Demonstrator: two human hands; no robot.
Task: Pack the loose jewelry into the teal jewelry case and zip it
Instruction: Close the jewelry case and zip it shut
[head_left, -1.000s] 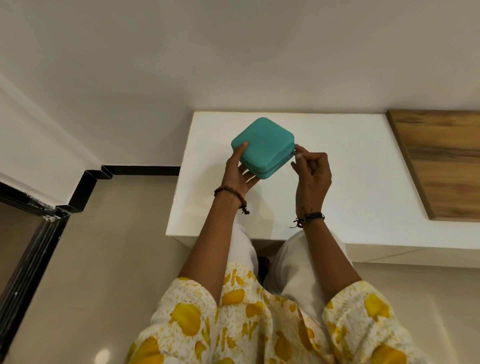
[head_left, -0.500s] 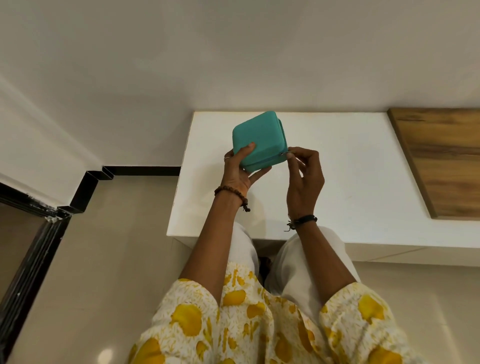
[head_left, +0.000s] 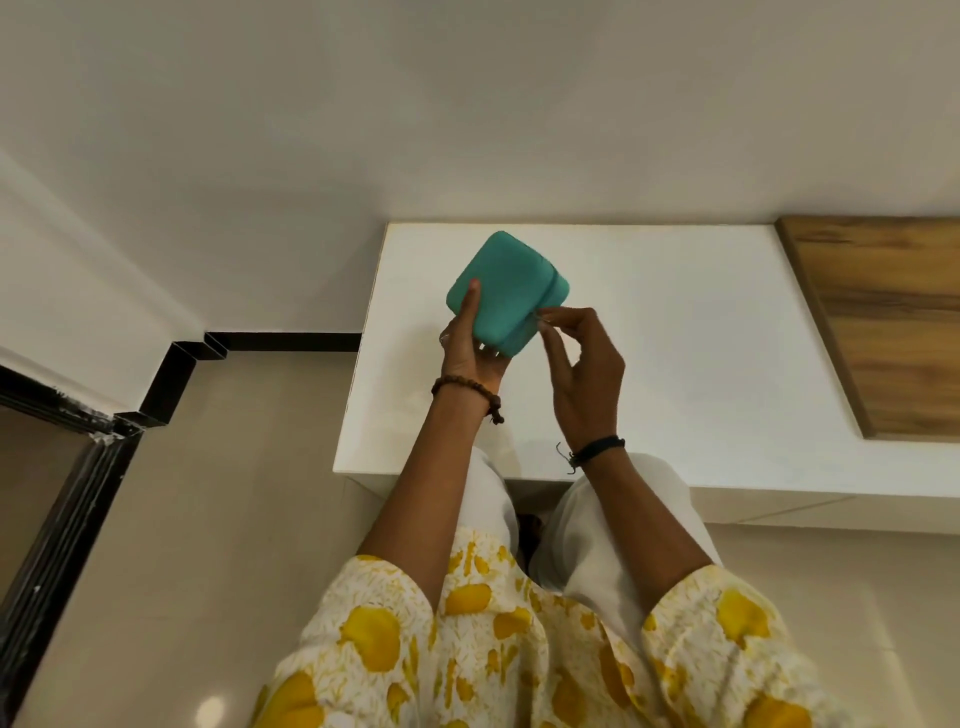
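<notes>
- The teal jewelry case (head_left: 506, 291) was held in the air above the near left part of the white bench (head_left: 675, 332), clear of its surface and tilted up on edge, with one broad face turned towards the camera.
- The left hand (head_left: 470, 353) gripped the case from below: the thumb lay flat on the broad face and the fingers (head_left: 493, 352) were curled under the lower edge.
- The right hand (head_left: 582, 364) was at the right-hand edge of the case, at the seam between its two halves. Its thumb and forefinger were pinched together at the seam, on something too small to identify.
- The two halves of the case were together; how far the seam was fastened could not be told.
- A brown bead bracelet (head_left: 465, 387) was on the left wrist and a dark cord band (head_left: 597, 448) on the right wrist.
- A wooden panel (head_left: 883, 322) lay on the far right of the bench, well apart from the case.
- No loose jewelry was visible on the bench.
</notes>
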